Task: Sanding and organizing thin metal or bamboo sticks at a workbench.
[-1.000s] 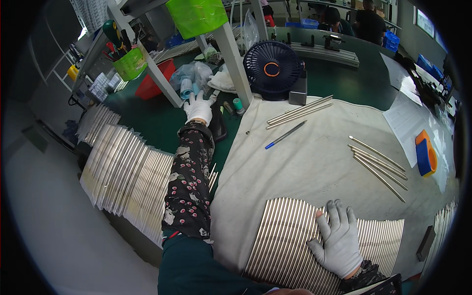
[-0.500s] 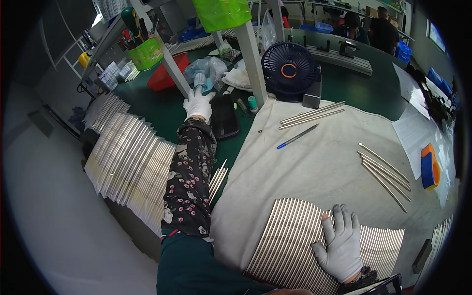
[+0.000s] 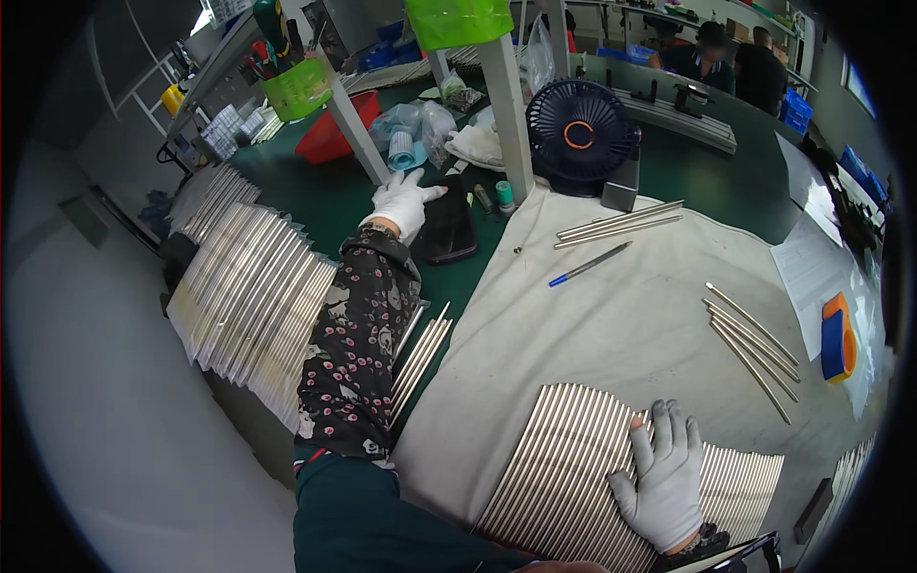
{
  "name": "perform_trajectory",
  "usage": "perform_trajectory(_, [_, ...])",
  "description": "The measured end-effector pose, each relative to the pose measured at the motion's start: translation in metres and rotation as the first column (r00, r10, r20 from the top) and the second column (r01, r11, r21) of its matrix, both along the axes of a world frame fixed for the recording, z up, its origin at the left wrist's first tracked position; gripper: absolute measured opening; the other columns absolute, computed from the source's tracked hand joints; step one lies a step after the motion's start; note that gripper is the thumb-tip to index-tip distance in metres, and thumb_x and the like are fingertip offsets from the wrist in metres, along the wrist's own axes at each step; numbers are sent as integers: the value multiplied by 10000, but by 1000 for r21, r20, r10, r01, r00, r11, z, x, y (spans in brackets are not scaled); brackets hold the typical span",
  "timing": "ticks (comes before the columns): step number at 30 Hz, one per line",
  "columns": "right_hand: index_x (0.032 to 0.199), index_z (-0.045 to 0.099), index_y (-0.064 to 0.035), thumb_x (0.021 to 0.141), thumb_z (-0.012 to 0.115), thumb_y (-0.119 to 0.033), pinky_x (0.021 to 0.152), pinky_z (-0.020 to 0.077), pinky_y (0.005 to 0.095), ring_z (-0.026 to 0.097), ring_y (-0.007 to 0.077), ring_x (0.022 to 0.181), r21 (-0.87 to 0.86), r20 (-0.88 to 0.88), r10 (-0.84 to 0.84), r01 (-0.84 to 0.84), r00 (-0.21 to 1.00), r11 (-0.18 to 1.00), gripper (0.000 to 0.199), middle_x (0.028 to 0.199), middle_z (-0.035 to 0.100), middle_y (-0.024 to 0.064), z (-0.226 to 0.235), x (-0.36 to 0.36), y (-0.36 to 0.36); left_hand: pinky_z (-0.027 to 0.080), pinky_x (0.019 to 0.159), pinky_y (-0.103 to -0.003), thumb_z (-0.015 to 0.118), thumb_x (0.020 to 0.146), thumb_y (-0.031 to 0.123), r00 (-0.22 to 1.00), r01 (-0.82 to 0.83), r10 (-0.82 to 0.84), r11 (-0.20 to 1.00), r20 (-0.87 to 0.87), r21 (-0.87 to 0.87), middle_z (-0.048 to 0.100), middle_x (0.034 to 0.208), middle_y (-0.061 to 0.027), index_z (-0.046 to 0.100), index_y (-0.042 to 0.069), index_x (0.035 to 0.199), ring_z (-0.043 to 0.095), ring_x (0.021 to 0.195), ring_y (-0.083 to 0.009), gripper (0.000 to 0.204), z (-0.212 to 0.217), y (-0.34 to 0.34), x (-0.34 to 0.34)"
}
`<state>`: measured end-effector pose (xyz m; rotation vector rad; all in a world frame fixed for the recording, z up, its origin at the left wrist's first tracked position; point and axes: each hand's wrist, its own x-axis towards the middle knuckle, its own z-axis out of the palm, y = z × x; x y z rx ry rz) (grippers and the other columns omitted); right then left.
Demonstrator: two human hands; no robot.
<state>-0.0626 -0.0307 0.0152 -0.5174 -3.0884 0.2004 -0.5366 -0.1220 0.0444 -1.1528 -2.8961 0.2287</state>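
Two gloved hands at work. Cloth [image 3: 611, 315] covers the green bench [image 3: 315, 205]; rod row [image 3: 564, 468] lies at its near edge. Right hand [image 3: 666, 477] rests flat on the rods, fingers spread, gripping nothing. Left hand [image 3: 404, 199] reaches out, fingers open, touching the black pouch [image 3: 449, 229].

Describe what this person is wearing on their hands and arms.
Both hands wear light grey-white knit gloves: the left hand and the right hand. Over the left forearm is a dark sleeve cover with a small pink and white flower print, gathered at the wrist. Beneath it, near the body, shows a dark teal sleeve. The right wrist has a dark cuff.
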Motion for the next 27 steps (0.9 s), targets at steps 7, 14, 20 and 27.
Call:
perform_trajectory(7, [1302, 419, 21, 804, 521, -429, 1059, 238, 592, 344, 462, 1276, 17, -43, -3, 4, 999, 1000, 678, 1355, 382, 292, -4, 0, 1, 194, 1125, -524, 524, 768, -69, 998, 57, -56, 996, 15, -65, 253, 1526, -90, 511, 395, 1320, 196, 1417, -354, 722, 5, -13, 25])
perform_trajectory(14, [1304, 412, 18, 786, 558, -394, 1059, 239, 589, 348, 460, 1267, -26, -39, -7, 6, 999, 1000, 678, 1351, 384, 290, 2, -1, 1, 189, 1129, -526, 509, 769, -94, 999, 32, -28, 996, 41, -83, 257, 1526, -88, 518, 376, 1317, 191, 1422, -343, 722, 3, -16, 33])
perform_trajectory(20, [1308, 415, -7, 773, 588, -452, 1048, 254, 594, 339, 444, 1274, 36, -33, 11, -9, 999, 999, 717, 1334, 392, 273, -6, 5, -2, 193, 1128, -523, 518, 770, -67, 999, 30, -26, 989, 28, -143, 269, 1519, -95, 526, 345, 1314, 209, 1414, -342, 683, 1, -15, 44])
perform_trajectory(27, [1303, 426, -16, 793, 617, -375, 1033, 287, 560, 371, 418, 1261, -35, -139, 15, -20, 990, 999, 653, 1321, 418, 249, 2, -3, 1, 395, 966, -460, 557, 772, 32, 831, 556, -452, 703, -325, 444, 557, 1233, -122, 614, 95, 1123, 491, 1173, -331, 361, 9, -7, 104])
